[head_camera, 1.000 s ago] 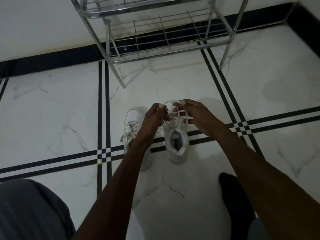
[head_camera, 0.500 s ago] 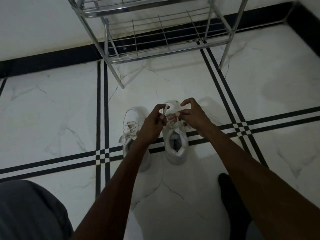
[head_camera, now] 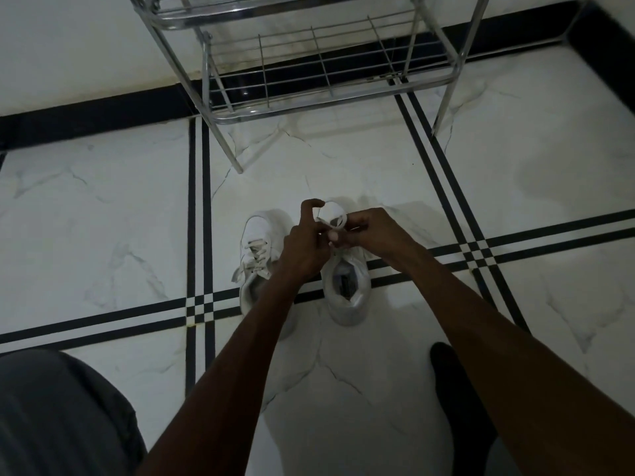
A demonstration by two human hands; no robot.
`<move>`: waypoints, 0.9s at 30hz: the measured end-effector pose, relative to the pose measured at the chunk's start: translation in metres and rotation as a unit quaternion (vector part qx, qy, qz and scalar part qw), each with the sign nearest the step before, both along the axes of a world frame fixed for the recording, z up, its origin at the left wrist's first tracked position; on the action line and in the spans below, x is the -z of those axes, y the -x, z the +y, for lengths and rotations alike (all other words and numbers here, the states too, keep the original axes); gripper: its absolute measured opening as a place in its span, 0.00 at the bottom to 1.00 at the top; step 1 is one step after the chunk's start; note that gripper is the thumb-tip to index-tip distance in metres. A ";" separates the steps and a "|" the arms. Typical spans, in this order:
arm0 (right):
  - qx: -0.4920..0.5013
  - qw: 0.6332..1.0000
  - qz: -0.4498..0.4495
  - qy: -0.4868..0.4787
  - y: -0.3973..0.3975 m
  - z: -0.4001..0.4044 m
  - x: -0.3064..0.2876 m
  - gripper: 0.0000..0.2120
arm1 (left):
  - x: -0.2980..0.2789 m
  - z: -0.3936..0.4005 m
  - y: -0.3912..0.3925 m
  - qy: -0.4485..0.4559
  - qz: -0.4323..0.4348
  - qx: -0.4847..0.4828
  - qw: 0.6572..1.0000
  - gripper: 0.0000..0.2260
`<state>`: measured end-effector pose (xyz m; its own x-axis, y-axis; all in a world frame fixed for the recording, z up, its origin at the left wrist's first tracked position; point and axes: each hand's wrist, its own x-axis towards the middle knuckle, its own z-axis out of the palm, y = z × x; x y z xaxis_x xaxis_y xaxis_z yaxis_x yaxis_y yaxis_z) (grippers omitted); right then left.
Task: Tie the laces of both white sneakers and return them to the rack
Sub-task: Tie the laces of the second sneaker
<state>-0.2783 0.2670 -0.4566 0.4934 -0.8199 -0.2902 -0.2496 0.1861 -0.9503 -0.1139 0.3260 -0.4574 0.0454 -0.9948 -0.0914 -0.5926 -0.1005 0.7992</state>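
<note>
Two white sneakers stand side by side on the marble floor, toes toward the wall. The left sneaker (head_camera: 256, 259) has loose laces hanging over its side. Over the tongue of the right sneaker (head_camera: 347, 290) both my hands meet. My left hand (head_camera: 305, 245) pinches a lace of the right sneaker (head_camera: 331, 221), with its forefinger crooked up above the toe. My right hand (head_camera: 369, 231) grips the same shoe's lace close against the left hand. The knot itself is hidden under my fingers.
A chrome wire shoe rack (head_camera: 330, 87) stands against the wall just beyond the sneakers, its lowest shelf bare. One rack leg (head_camera: 237, 163) lands near the left sneaker's toe. My grey-clad knee (head_camera: 58, 413) is at bottom left and my dark-socked foot (head_camera: 453, 389) at bottom right.
My hands have drawn together over the right sneaker, from apart with the laces stretched between them to nearly touching. My left forefinger has lifted and curled.
</note>
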 end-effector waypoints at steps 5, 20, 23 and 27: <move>0.159 0.986 -0.027 -0.047 -0.010 0.003 0.004 0.10 | 0.008 0.000 -0.001 -0.012 0.061 -0.027 0.998 0.30; 0.049 0.919 0.230 0.318 -0.009 0.000 0.001 0.03 | 0.010 0.002 -0.009 -0.040 0.192 -0.094 0.976 0.17; 0.096 0.934 0.188 0.289 -0.011 0.003 0.003 0.06 | 0.015 0.001 -0.011 -0.039 0.196 -0.063 0.978 0.21; 0.125 0.956 0.125 0.233 -0.007 0.003 0.001 0.07 | 0.014 -0.006 -0.009 -0.035 0.140 -0.046 0.988 0.18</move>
